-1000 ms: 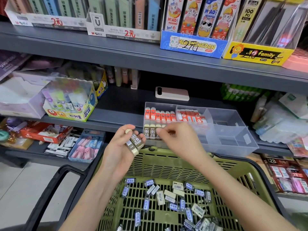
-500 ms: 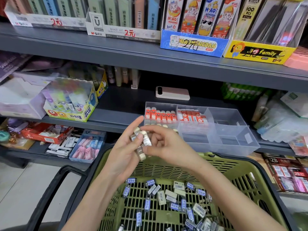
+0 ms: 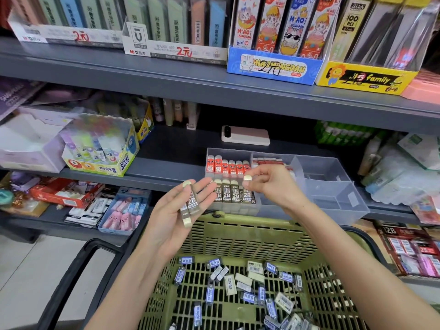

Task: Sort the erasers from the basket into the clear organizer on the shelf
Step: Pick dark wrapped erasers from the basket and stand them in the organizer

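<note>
Left hand (image 3: 176,210) centre frame, fingers flat, carrying two erasers (image 3: 189,206), right hand (image 3: 273,184) fingers pinching one eraser (image 3: 247,178) before clear organizer (image 3: 333,194)

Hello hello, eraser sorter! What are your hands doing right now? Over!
Left hand open, two 2B erasers lying across it. Right hand pinching one eraser by the clear organizer. Nothing blocking its 2B row.

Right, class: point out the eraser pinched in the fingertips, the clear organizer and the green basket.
pinched eraser (image 3: 247,178): head view, its pale end.
clear organizer (image 3: 340,209): head view, front wall at the right end.
green basket (image 3: 250,232): head view, slotted far wall.
</note>
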The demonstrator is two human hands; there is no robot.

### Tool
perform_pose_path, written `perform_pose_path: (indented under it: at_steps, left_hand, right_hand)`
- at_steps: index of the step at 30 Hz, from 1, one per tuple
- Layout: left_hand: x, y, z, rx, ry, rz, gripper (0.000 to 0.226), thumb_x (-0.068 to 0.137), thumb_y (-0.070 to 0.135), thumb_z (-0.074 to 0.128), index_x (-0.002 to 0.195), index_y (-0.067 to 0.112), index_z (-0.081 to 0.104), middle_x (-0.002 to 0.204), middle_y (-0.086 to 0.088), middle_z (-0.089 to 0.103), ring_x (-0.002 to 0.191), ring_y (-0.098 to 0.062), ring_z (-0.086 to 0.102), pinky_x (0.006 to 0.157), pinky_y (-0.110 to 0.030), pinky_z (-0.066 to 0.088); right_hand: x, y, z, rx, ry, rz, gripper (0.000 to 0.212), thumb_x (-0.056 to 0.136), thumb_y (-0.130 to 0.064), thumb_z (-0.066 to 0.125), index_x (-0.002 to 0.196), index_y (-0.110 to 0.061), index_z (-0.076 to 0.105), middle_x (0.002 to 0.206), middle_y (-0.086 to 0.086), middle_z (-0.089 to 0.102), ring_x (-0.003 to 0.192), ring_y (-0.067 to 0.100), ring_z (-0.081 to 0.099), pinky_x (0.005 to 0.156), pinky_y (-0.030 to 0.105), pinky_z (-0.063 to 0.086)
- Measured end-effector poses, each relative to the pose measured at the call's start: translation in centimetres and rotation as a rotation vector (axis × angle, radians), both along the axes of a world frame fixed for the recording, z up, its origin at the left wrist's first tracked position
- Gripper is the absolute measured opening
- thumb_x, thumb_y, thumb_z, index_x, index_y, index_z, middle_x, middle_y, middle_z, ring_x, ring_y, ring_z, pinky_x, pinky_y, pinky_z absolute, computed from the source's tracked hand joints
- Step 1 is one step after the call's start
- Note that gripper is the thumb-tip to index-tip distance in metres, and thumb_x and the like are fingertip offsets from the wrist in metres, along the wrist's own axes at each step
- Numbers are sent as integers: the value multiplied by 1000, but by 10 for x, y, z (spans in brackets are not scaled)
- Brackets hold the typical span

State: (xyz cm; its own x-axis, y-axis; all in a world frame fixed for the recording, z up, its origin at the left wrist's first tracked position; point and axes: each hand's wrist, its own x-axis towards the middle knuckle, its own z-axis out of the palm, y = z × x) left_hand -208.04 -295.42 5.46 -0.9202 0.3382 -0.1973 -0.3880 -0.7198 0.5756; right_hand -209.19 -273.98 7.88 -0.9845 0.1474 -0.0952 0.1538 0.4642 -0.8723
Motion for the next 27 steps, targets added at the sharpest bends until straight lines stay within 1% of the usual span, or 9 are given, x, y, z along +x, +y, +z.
perform_pose_path:
  at_steps: [4, 8, 10, 13, 16, 18, 21, 23, 27]
  left_hand:
    - [-2, -1, -2, -7, -3, 8, 23, 80, 6, 55, 99, -3, 66, 95, -19, 70, 101, -34, 67, 74, -38, 58]
    - [-3, -1, -4, -40, -3, 34, 21, 78, 8, 58, 87, 3, 76, 78, -13, 67, 80, -23, 69, 73, -37, 58]
    - [-3, 0, -4, -57, 1, 50, 21, 79, 8, 58, 86, 4, 77, 74, -12, 66, 76, -20, 69, 72, -36, 58]
    - [-4, 1, -3, -111, 17, 86, 20, 78, 10, 58, 87, 4, 75, 70, -11, 67, 74, -19, 70, 71, -35, 58]
    - [-2, 3, -1, -147, 23, 106, 25, 77, 12, 58, 99, 2, 66, 74, -10, 71, 82, -24, 72, 72, -34, 58]
    - [0, 6, 2, -145, 27, 101, 26, 78, 12, 58, 101, 3, 64, 84, -13, 73, 91, -29, 71, 75, -33, 58]
    - [5, 14, 8, -160, 70, 73, 24, 79, 13, 58, 101, 7, 65, 93, -16, 73, 93, -26, 71, 74, -30, 58]
    - [7, 19, 13, -211, 113, 48, 24, 78, 15, 59, 100, 10, 67, 96, -13, 72, 90, -23, 70, 69, -29, 57]
    - [8, 29, 22, -213, 149, -33, 28, 82, 15, 57, 107, 11, 69, 108, -12, 69, 90, -22, 69, 62, -29, 56]
  right_hand:
    - [1, -2, -11, 144, 61, -40, 14, 74, -24, 79, 85, -21, 72, 78, -9, 68, 77, 7, 61, 74, 25, 47]
    - [1, -5, -14, 233, 68, -42, 23, 79, -28, 74, 102, -23, 71, 68, -9, 65, 80, 12, 60, 80, 30, 47]
    - [2, -10, -15, 417, 102, -35, 30, 83, -30, 69, 112, -24, 67, 67, -10, 64, 86, 13, 61, 83, 30, 46]
    - [5, -16, -14, 653, 161, 3, 31, 87, -31, 62, 118, -28, 63, 80, -5, 68, 94, 19, 59, 81, 31, 45]
    - [10, -18, -8, 812, 228, 14, 30, 90, -34, 58, 120, -29, 61, 86, -7, 70, 95, 16, 51, 75, 28, 39]
    - [20, -25, 2, 700, 347, 18, 24, 90, -38, 56, 109, -28, 67, 83, -9, 70, 84, 10, 48, 69, 26, 35]
    - [38, -47, 19, 147, 290, 183, 16, 85, -47, 54, 86, -39, 68, 75, -16, 67, 71, 2, 56, 67, 20, 45]
    - [44, -57, 23, -31, 226, 204, 12, 81, -43, 64, 91, -37, 65, 77, -11, 67, 70, 1, 59, 67, 17, 48]
    - [46, -60, 23, -122, 184, 168, 37, 78, -18, 74, 110, -25, 56, 71, -6, 56, 63, 5, 53, 56, 22, 48]
